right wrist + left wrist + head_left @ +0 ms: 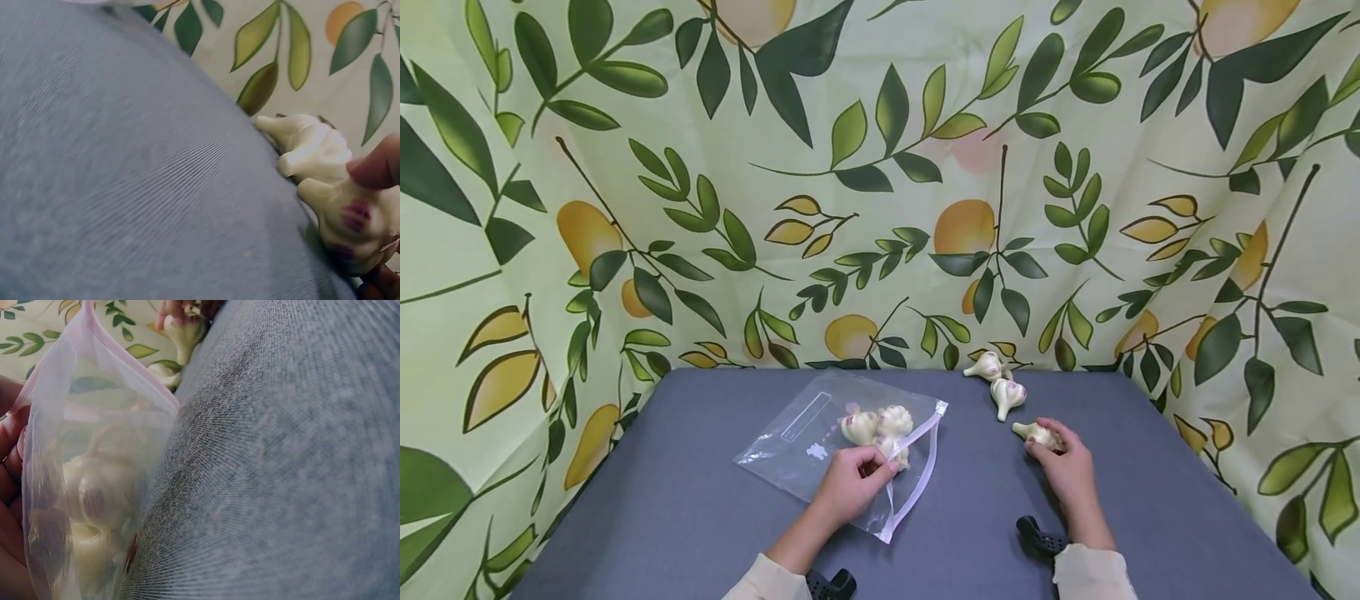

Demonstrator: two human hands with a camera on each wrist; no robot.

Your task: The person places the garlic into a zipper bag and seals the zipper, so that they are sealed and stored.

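A clear zip bag (790,446) lies on the table with several garlic bulbs (859,427) inside it. My left hand (852,486) pinches the near edge of the bag's mouth, which gapes toward the right. In the left wrist view, the bag's pink-white zip strip (134,365) stands lifted above the bulbs. At the right, my right hand (1070,467) grips a garlic bulb (1028,432) between thumb and fingers. The right wrist view shows that purple-streaked garlic bulb (350,219) with my thumb on top; part of the hand is out of frame.
Two more garlic bulbs (1007,396) lie beyond my right hand, near the table's back edge. The grey table (700,517) meets a leaf-and-fruit patterned cloth (865,208) at the back and sides. Black wrist devices (1040,537) sit near both sleeves.
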